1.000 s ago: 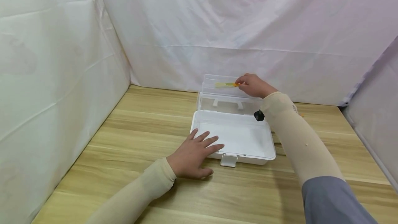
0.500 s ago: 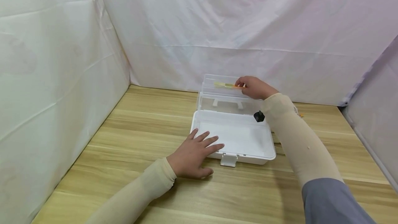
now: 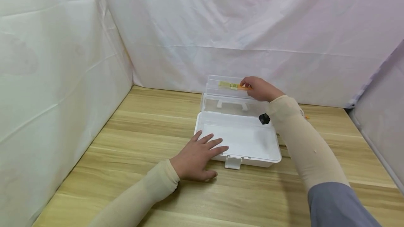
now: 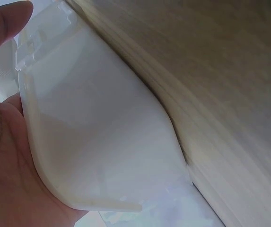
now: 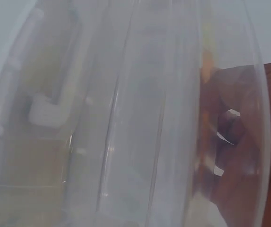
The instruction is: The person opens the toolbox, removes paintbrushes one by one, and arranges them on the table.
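A white box (image 3: pixel 243 136) sits on the table with its clear lid (image 3: pixel 214 106) swung back. My left hand (image 3: pixel 195 158) rests with spread, straight fingers over the box's front left corner; in the left wrist view, the palm (image 4: pixel 3 161) lies along the rim. Above the far part of the lid, my right hand (image 3: pixel 260 88) pinches a flat paintbrush (image 3: pixel 233 86) by its orange handle, pale bristles pointing left. In the right wrist view, the orange handle (image 5: pixel 205 137) and curled fingers show through the clear plastic.
A white carry handle (image 3: pixel 231 105) shows on the lid, and a clear latch (image 3: pixel 233 163) hangs at the box's front. Past the right forearm, a small orange-tipped thing (image 3: pixel 306 116) is mostly hidden. White cloth (image 3: pixel 189 27) hangs behind the table.
The paintbrush has rolled so its flat face shows more, and more of its orange handle is visible. My right hand has shifted slightly right and down. The left hand keeps its place.
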A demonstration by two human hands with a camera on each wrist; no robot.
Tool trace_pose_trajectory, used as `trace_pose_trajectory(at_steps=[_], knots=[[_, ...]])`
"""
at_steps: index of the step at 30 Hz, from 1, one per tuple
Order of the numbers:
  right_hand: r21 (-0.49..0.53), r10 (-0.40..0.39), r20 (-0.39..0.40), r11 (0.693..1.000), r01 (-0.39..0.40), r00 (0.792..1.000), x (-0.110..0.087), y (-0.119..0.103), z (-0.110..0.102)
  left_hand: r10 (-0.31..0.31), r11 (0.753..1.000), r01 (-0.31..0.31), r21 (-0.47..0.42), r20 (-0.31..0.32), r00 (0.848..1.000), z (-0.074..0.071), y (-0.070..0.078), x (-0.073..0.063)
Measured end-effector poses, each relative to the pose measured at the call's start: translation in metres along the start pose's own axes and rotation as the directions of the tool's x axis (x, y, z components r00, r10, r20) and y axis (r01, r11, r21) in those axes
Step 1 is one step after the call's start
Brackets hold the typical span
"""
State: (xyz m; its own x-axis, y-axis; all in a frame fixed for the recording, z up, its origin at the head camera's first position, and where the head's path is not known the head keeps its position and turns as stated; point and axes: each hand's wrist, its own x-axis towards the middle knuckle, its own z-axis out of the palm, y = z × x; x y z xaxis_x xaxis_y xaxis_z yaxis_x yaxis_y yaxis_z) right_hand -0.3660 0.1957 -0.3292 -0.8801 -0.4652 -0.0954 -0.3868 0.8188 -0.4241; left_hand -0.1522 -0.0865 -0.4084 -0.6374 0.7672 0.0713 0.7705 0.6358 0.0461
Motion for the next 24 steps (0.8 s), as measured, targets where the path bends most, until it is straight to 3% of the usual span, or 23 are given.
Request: trace_pose_trajectory(at_steps=[11,16,24], knots=[[-0.024,-0.054,0.008,0.998,0.054,0.999,-0.009,0.005,-0.004,0.002,1.0,-0.002,-0.011,-0.009,1.0,0.001,0.0,-0.001],[-0.011,-0.042,0.006,0.999,0.042,0.999,-0.011,0.005,-0.003,0.012,1.0,-0.012,-0.012,-0.029,1.0,0.003,-0.001,0.0],[0.01,-0.02,-0.004,1.0,0.02,1.0,-0.016,0.005,-0.007,-0.001,1.0,0.001,-0.01,-0.003,1.0,0.001,-0.001,0.001]])
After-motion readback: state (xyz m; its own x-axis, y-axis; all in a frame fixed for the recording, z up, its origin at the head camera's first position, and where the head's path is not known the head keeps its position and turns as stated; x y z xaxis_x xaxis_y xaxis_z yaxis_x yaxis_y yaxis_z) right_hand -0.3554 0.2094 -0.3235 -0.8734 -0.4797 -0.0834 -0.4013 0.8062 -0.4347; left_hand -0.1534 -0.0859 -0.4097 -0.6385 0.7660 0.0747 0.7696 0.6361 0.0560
